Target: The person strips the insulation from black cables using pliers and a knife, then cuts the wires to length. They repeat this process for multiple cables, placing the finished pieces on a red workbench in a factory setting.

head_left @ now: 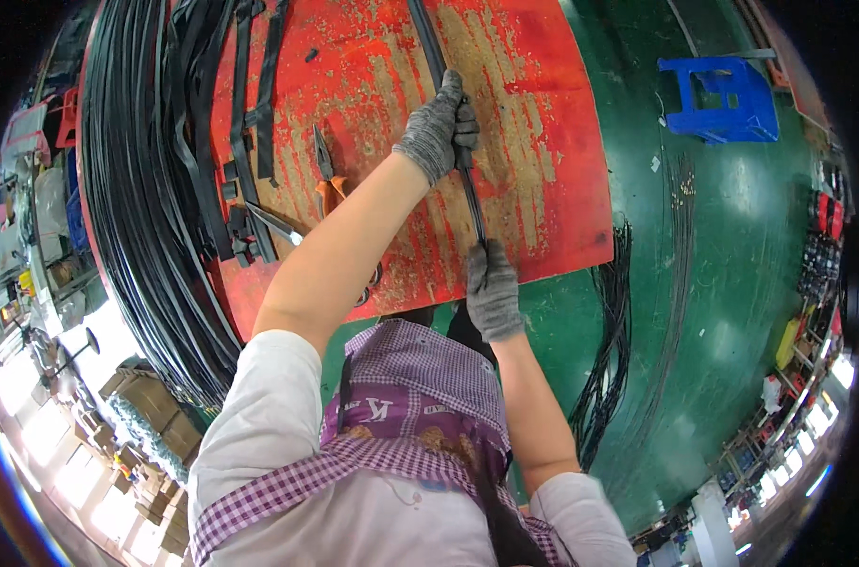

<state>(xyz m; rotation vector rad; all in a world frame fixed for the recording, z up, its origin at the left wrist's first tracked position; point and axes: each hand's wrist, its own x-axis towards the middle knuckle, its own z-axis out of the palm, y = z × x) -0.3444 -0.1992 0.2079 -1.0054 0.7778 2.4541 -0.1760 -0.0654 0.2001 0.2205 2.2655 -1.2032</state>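
My left hand point(437, 129), in a grey knit glove, is closed around a long black sleeve point(429, 38) that runs up to the far edge of the table. Below that fist, thin black wires point(474, 203) continue toward me. Their near end is pinched by my gloved right hand point(493, 291) close to the table's front edge. Pliers with orange handles point(327, 180) lie left of my left forearm. Beside them is a pointed metal tool point(273, 224), partly covered by that arm. Dark rings, perhaps scissor handles point(374, 277), peek out by the forearm.
The red table point(566, 189) has worn brown patches. A thick bundle of black strips point(132, 189) drapes over its left side, with shorter black pieces point(240, 113) beside it. Black wires point(616, 350) hang from the right corner. A blue stool point(722, 99) stands on the green floor point(731, 246).
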